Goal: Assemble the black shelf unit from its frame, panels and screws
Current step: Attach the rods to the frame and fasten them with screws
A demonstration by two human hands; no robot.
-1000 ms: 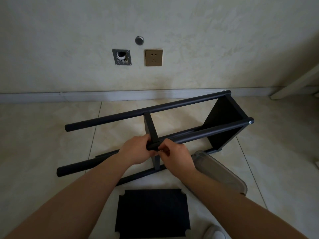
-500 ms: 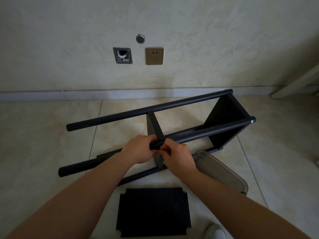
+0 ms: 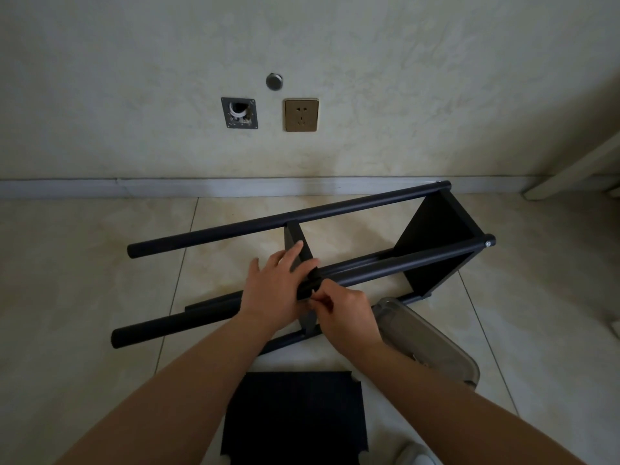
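Opening since a moment ago, the left hand [image 3: 275,283] now lies flat against the middle panel [image 3: 300,253] of the shelf frame [image 3: 335,216] lying on the floor; the right hand [image 3: 345,313] pinches at the near pole joint, probably seating a screw.

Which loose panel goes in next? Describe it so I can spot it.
Start at the black frame lying on the floor tiles. Nearer the camera, between the forearms, a loose panel lies flat. Unlike the two panels already fitted upright in the frame, it is unattached, with notched corners.

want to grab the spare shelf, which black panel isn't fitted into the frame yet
The loose panel lying flat on the floor between the forearms; the middle panel and end panel sit between the poles.
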